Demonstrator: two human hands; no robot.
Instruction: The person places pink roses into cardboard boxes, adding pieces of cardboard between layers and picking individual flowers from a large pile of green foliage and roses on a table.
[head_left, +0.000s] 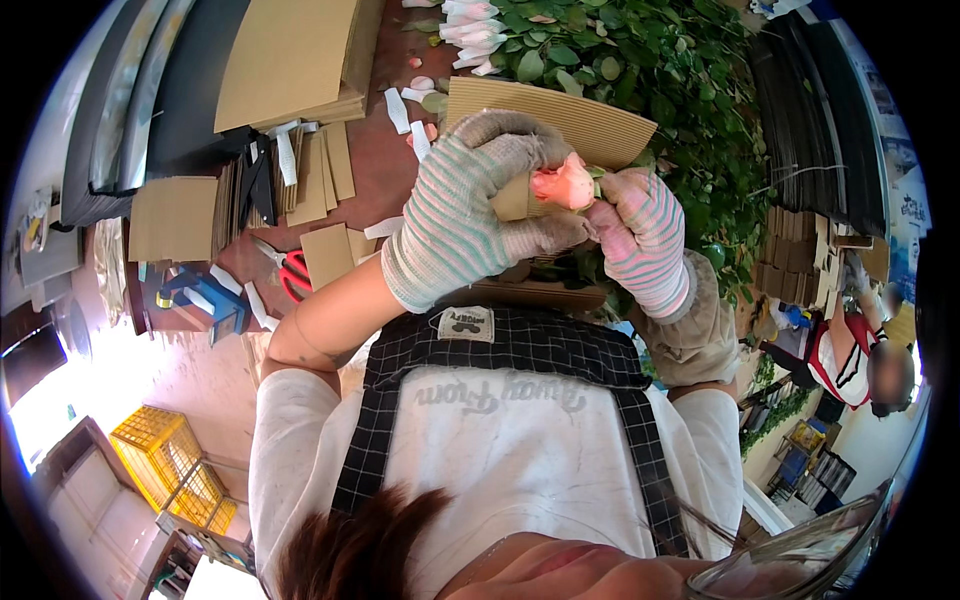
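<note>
A pink rose bloom (564, 182) is held up in front of my chest. My right hand (641, 232), in a striped knit glove, pinches it at the base by the green sepals. My left hand (480, 195), in a matching glove with soiled fingers, curves around the bloom's other side. Its thumb lies near the right fingertips; whether its fingers grip the petals is not clear. Behind and under the hands is a corrugated cardboard sheet (547, 112). The stem is mostly hidden by my right hand.
Leafy green stems (675, 97) pile up at right, beside white-sleeved blooms (472, 30). Cardboard sheets (292, 60), red-handled scissors (289, 266), black scissors (257, 180) and a blue tape dispenser (214, 300) are at left. Another person (847, 352) is at far right.
</note>
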